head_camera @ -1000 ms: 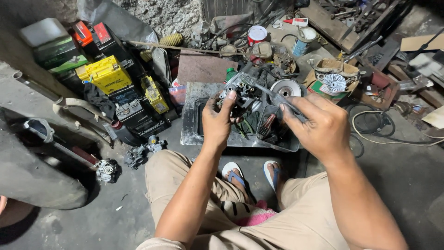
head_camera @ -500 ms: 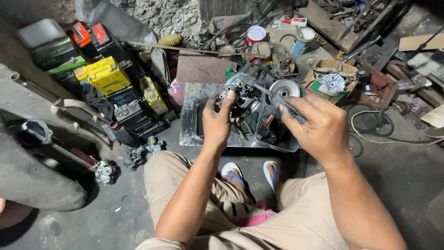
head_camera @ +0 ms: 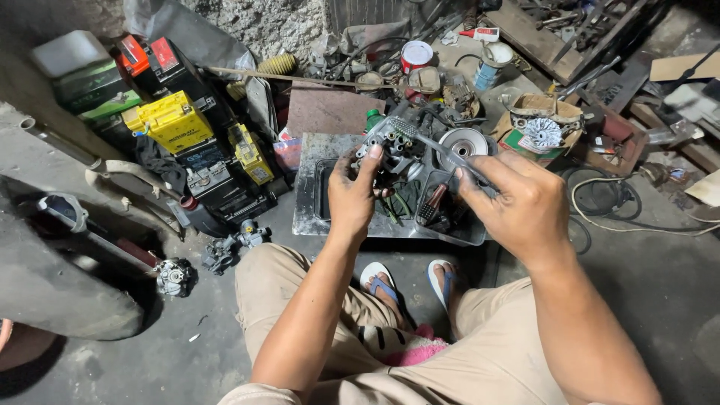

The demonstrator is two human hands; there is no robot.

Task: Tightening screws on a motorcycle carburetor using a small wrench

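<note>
**a:** so what's in the shot, biggest stuff first?

**b:** concrete floor (head_camera: 660,300), then a metal tray (head_camera: 307,187) just below and beyond the fingers, full of oily bits. left of the left hand (head_camera: 352,196) there's a pile of batteries (head_camera: 171,120), yellow and black ones.

**a:** and the hands?

**b:** left hand is curled around a grey engine part (head_camera: 394,142), thumb up against its top edge, fingers wrapped behind it. the part sits up over the tray, between both hands.

**a:** right one?

**b:** right hand (head_camera: 521,206) is closed, fingertips pinched on a thin metal tool (head_camera: 442,150) that runs from those fingers across to the part. a screwdriver (head_camera: 430,204) lies in the tray just under the right fingers.
</note>
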